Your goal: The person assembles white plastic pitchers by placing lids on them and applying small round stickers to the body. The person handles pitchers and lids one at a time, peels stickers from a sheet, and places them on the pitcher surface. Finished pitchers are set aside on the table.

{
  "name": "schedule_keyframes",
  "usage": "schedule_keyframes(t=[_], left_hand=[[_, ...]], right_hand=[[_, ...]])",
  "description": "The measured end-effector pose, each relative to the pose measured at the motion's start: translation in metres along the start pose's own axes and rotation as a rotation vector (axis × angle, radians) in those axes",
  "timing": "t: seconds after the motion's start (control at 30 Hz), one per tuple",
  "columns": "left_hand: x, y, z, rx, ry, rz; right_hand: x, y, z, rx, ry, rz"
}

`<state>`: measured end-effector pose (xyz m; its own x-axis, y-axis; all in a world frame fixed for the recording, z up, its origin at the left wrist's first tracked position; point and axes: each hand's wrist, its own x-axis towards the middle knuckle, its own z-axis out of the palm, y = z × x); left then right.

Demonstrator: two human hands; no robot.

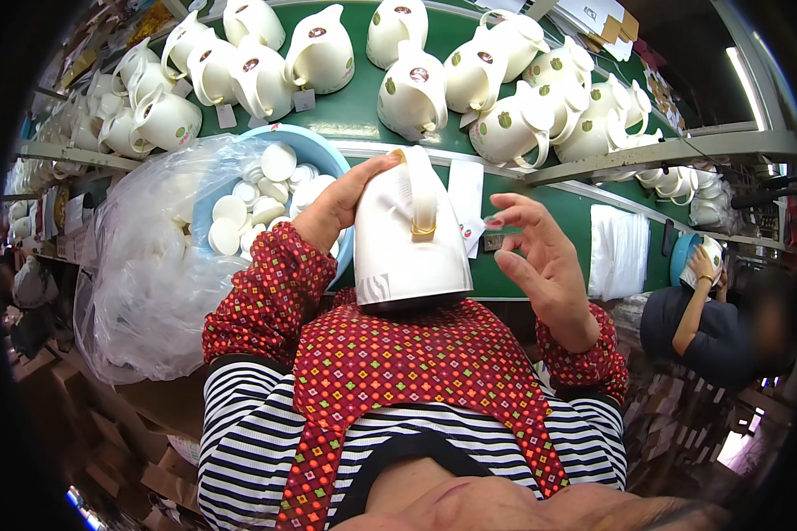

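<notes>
A white jug (390,239) leans against my apron, its dark base toward me and its looped handle facing up. My left hand (341,203) grips it near the top, on its left side. A thin yellowish band circles the lower end of the handle. My right hand (545,261) is raised to the right of the jug, fingers apart, and does not touch it. Between this hand and the jug is a small white tag (472,237) with red and green print. The underside of the jug and part of my left fingers are hidden.
To the left stands a blue tub (332,159) of round white lids (230,212), beside a clear plastic bag (150,265). Several similar jugs (321,53) line the green table. A stack of white sheets (618,252) lies right. Another person (717,323) works at far right.
</notes>
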<state>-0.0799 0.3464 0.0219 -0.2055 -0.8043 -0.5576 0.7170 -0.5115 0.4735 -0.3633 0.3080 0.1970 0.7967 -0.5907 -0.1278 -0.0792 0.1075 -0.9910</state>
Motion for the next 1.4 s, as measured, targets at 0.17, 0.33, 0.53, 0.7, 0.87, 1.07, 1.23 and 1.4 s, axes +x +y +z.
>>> schedule_keyframes(t=[0.17,0.33,0.53,0.7,0.87,1.07,1.23,1.4], left_hand=[[0.001,-0.003,0.003,0.014,-0.01,-0.048],[-0.004,-0.002,0.003,0.039,0.02,-0.041],[-0.012,0.001,0.005,0.059,0.078,-0.014],[-0.023,0.003,0.009,0.058,0.108,0.001],[-0.027,0.004,0.01,0.096,0.132,0.007],[-0.027,-0.001,0.003,0.109,0.164,0.02],[-0.034,-0.001,0.01,0.134,0.158,0.072],[-0.029,0.001,0.006,0.117,0.091,0.147]], right_hand=[[-0.001,0.008,0.019,-0.224,-0.097,0.052],[0.004,0.022,0.033,-0.179,0.04,0.204],[0.0,0.039,0.042,-0.126,0.182,0.217],[0.001,0.039,0.047,-0.168,0.221,0.23],[0.002,0.041,0.049,-0.252,0.216,0.209],[-0.001,0.047,0.052,-0.327,0.256,0.138],[0.012,0.06,0.044,-0.487,0.296,0.106],[0.017,0.06,0.044,-0.449,-0.025,0.15]])
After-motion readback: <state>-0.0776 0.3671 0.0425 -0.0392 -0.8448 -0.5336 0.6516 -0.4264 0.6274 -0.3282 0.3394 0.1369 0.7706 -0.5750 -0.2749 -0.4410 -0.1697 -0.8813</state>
